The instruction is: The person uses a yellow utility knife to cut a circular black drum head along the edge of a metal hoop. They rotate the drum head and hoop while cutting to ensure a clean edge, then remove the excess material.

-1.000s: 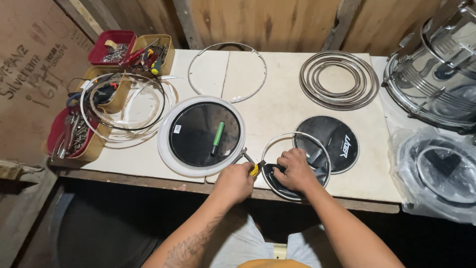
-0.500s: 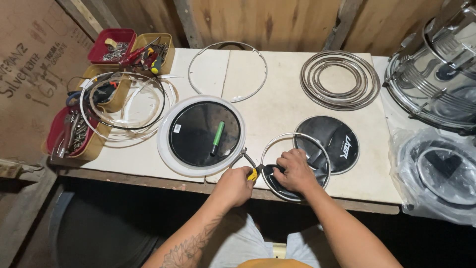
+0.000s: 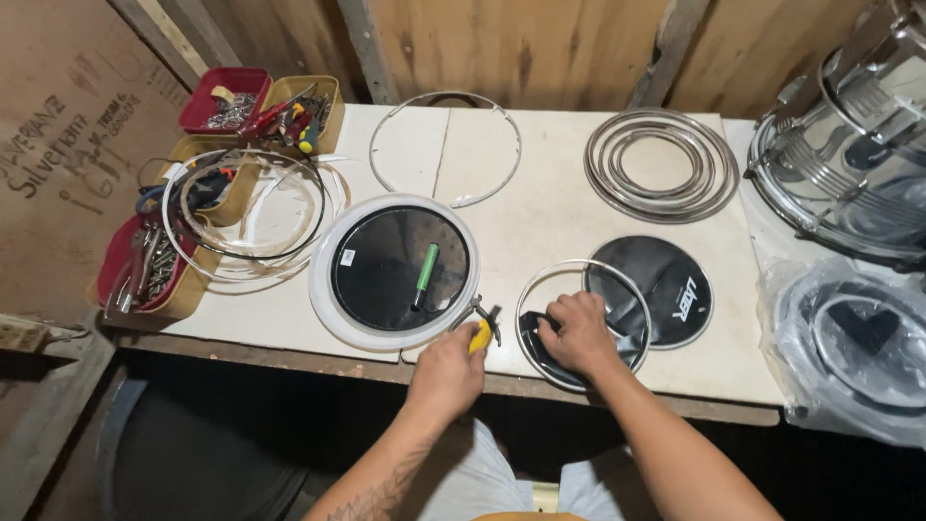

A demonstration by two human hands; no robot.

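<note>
My left hand (image 3: 446, 369) grips yellow-handled pliers (image 3: 481, 328) at the table's front edge, their jaws pointing toward a white-rimmed black drumhead (image 3: 394, 270). A green marker (image 3: 425, 276) lies on that drumhead. My right hand (image 3: 581, 333) presses down on black film inside a thin metal hoop (image 3: 580, 322), just right of the pliers. A second black drumhead (image 3: 666, 289) lies partly under the hoop, to the right.
A stack of metal hoops (image 3: 661, 164) and a single hoop (image 3: 446, 148) lie at the back of the white table (image 3: 540, 222). Trays of tools (image 3: 260, 108) and coiled rings (image 3: 246, 207) crowd the left. Chrome drum shells (image 3: 849, 145) stand at the right.
Both hands stay in place at the hoop; the pliers have shifted only slightly.
</note>
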